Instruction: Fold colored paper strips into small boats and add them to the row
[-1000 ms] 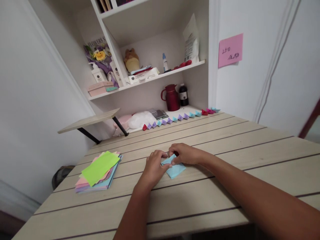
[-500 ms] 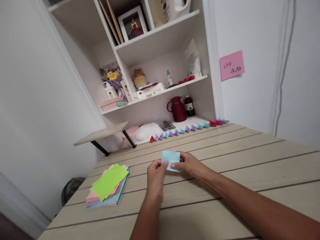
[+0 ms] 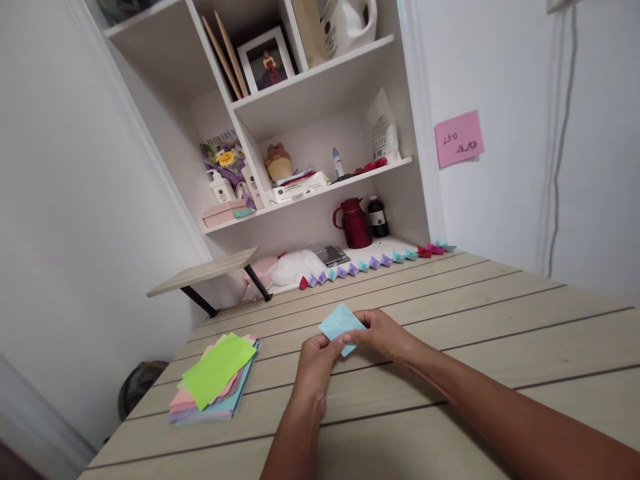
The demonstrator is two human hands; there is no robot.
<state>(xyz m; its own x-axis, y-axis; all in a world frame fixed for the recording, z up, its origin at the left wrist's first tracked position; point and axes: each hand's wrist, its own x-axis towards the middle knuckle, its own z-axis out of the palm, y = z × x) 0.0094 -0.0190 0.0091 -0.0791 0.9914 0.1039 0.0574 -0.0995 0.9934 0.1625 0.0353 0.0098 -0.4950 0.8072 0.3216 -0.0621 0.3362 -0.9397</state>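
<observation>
A small square of light blue folded paper (image 3: 341,321) is held above the table, one corner pointing away from me and creases faintly showing. My left hand (image 3: 316,360) pinches its near left edge between thumb and fingers. On the right side, my right hand (image 3: 380,333) grips it with the thumb on top and fingers behind. Both thumbs nearly meet at the near corner. To the left lies a stack of coloured paper sheets (image 3: 237,393), topped by a bright green sheet (image 3: 220,369). Along the table's far edge runs a row of small folded paper pieces (image 3: 353,269) in red, purple, blue and pink.
The slatted wooden table (image 3: 500,320) meets a white shelf unit (image 3: 320,193). A red jug (image 3: 356,225) and a dark bottle (image 3: 378,217) stand behind the row. At the back left is a small raised wooden stand (image 3: 205,270). A pink note (image 3: 459,139) hangs on the wall.
The blue paper has been turned from lying square to me to a diamond position. Both hands have shifted their hold with it, the thumbs now closer together. The view has tilted slightly.
</observation>
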